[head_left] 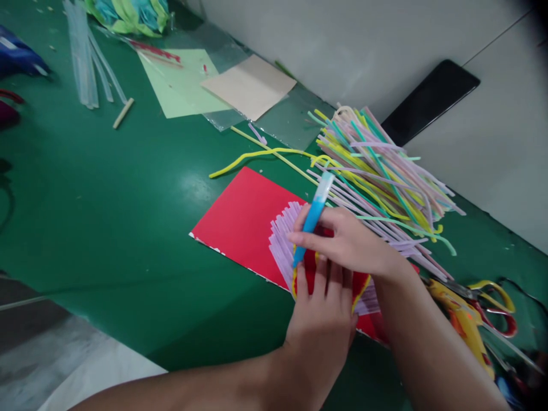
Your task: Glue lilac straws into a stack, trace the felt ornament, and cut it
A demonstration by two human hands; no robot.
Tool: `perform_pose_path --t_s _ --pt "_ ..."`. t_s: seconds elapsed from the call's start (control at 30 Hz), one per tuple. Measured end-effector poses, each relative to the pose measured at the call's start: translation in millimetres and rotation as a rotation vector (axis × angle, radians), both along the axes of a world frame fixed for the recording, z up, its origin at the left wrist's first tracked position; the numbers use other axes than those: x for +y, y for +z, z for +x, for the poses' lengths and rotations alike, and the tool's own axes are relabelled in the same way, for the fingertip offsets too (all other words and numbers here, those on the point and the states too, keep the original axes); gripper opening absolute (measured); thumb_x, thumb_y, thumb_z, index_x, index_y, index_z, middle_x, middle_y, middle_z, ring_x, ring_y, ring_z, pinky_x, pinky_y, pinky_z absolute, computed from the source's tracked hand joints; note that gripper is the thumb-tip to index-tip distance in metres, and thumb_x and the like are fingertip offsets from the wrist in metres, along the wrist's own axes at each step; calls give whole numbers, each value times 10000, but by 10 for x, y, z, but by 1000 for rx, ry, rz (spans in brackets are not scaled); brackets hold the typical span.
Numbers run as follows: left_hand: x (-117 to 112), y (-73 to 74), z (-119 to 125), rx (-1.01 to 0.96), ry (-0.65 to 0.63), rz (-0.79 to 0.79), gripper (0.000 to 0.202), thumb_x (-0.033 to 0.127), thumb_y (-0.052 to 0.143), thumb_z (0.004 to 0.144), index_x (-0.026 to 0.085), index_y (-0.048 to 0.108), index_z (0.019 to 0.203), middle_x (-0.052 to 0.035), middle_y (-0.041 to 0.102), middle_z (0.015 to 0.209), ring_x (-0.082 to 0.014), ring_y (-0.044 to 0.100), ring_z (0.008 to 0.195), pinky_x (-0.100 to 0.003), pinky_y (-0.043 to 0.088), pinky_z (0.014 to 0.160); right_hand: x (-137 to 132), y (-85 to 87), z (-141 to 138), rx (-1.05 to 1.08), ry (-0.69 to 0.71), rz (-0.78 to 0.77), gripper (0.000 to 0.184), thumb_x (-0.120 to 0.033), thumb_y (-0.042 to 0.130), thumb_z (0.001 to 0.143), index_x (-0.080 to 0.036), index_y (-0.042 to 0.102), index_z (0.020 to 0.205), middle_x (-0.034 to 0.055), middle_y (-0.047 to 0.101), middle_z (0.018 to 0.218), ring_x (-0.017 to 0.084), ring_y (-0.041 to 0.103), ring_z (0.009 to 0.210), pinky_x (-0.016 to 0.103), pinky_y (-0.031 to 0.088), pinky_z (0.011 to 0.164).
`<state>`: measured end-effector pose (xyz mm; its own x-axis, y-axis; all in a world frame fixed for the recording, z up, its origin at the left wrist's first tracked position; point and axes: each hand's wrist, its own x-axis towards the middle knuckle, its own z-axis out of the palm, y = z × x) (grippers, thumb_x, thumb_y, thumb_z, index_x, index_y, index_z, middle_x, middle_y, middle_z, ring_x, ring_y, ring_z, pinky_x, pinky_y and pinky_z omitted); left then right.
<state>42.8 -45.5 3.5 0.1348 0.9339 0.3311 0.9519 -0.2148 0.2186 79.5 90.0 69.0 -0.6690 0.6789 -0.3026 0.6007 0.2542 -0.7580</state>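
Card (233, 220) lies on the counter (141, 240), with the left hand (321, 319) and right hand (346, 240) over its right portion. Pile of stems (377, 171) behind and to the right; phone (432, 100) behind the pile. Scissors (473, 294) and glue gun (464, 322) right of both hands. Two overlapping sheets (250, 88) behind the card; glue sticks (83, 63) left of these.

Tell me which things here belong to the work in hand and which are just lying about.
In the work:
blue pen, held by the right hand
red sheet with lilac strips, under the left hand
bundle of coloured stems, probably supplies

Seemingly lying about:
black phone
light green paper
scissors
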Motion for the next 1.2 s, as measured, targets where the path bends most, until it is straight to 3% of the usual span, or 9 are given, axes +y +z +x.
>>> perform_pose_path --t_s 0.13,0.3,0.53,0.73,0.9,1.2 --pt "-5 26 2 7 7 -14 428 360 544 856 174 619 1234 -71 638 1186 -293 555 1085 -449 437 935 -53 -50 -22 -51 105 -65 367 -545 582 828 -188 643 766 18 628 727 158 542 692 297 414 650" --pt "-12 29 -3 -2 -11 -23 463 373 535 859 170 593 1271 -71 629 1217 -299 555 1097 -452 456 918 -19 -64 -44 -80 173 -62 376 -542 556 847 -188 624 740 11 611 692 144 515 655 289 387 620" --pt "18 -13 -9 -5 -9 7 469 337 428 926 139 520 1341 -84 538 1373 -299 461 1259 -488 397 1003 156 -29 -82 -113 67 -22 416 -590 555 824 -183 582 738 -6 588 689 125 492 613 271 350 554" --pt "20 4 -4 19 7 -3 502 352 492 882 136 533 1334 -91 566 1334 -321 507 1199 -478 427 972 108 16 -122 -64 258 -112 345 -516 552 863 -189 608 769 0 629 755 134 542 675 274 385 611" --pt "4 27 -11 37 -2 -21 509 346 513 860 146 542 1328 -95 618 1250 -307 555 1116 -455 455 936 55 1 -136 -134 324 -116 329 -507 562 860 -194 601 765 -2 647 743 133 552 656 266 373 586" --pt "1 -14 -6 7 -8 14 470 351 440 919 146 535 1331 -77 557 1357 -307 474 1249 -489 395 995 248 -13 -149 -82 212 -52 326 -506 559 856 -187 611 815 12 647 777 143 544 662 272 381 591"
